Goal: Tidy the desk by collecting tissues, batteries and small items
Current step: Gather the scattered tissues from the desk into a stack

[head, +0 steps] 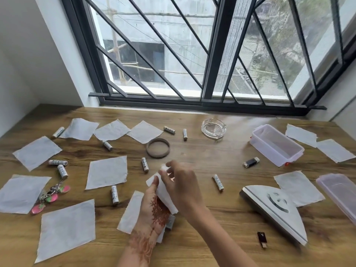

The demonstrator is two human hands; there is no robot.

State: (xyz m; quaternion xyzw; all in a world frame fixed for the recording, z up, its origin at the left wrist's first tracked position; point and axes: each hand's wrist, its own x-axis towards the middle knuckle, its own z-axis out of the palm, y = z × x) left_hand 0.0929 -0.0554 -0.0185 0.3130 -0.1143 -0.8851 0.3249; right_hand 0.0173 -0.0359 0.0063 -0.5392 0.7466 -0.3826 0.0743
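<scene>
A left hand (pixel 152 212), patterned with henna, is seen nearest the viewer. Its fingers and thumb are curled round a bunch of tissues (pixel 163 195). The bunch is held over a wooden desk (pixel 202 160), near and in front of a ring (pixel 158 156) that lies at the desk's middle. The right hand (pixel 181 182) is crossed in from the right and is blurred. Its fingertips are closed in a pinch on the top edge of the tissues.

Loose tissues (pixel 107 172) are spread flat, most of them left of the ring and a few far to its right. Batteries (pixel 144 164) are scattered among them:
- one lies just in front of the ring
- two lie just behind it
- one lies to its front right
- the rest lie to its left

A keychain (pixel 52 195) with pink charms is found far to the ring's front left.

A glass ashtray (pixel 213 129) is set behind and right of the ring. Farther right a clear box (pixel 276 145) stands open, and its lid (pixel 339 193) lies apart at the desk's right edge. USB sticks (pixel 251 162) are seen right of the ring, one near the box and one closer to the viewer. A white wedge (pixel 277 209) rests between the two sticks. A barred window (pixel 154 54) is set behind the desk.
</scene>
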